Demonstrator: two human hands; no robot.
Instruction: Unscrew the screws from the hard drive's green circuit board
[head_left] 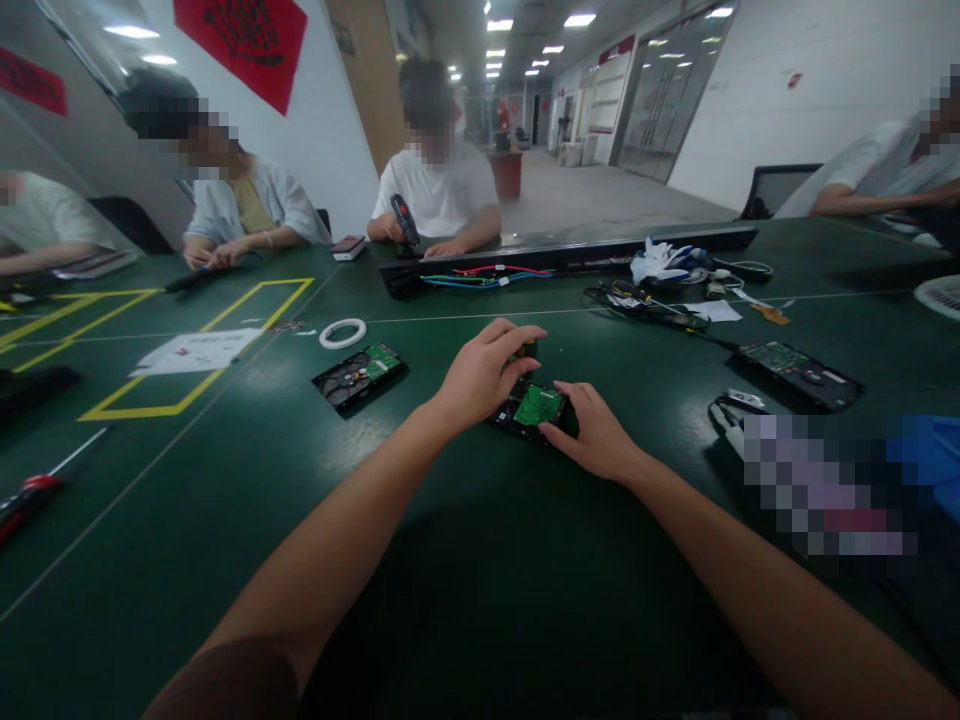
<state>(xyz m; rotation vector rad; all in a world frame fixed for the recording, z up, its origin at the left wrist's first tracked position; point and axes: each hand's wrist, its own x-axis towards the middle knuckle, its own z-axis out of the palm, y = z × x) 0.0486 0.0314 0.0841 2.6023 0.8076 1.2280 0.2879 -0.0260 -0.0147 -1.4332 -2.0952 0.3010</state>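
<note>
Hard drive (531,412), circuit board up, lies on the table (187,500), well in from its far edge; our right hand (596,432) grips its right side between thumb and fingers, while our left hand (480,375) pinches a small dark object (531,349) at the side toward the table's far edge. Should our right grip loosen, the drive could skid or turn on the smooth tabletop; should the dark object slip, it could scrape the green board (546,402). We cannot see the table's near edge, our left hand covers part of the drive, and the dark object's lower end is hidden.
</note>
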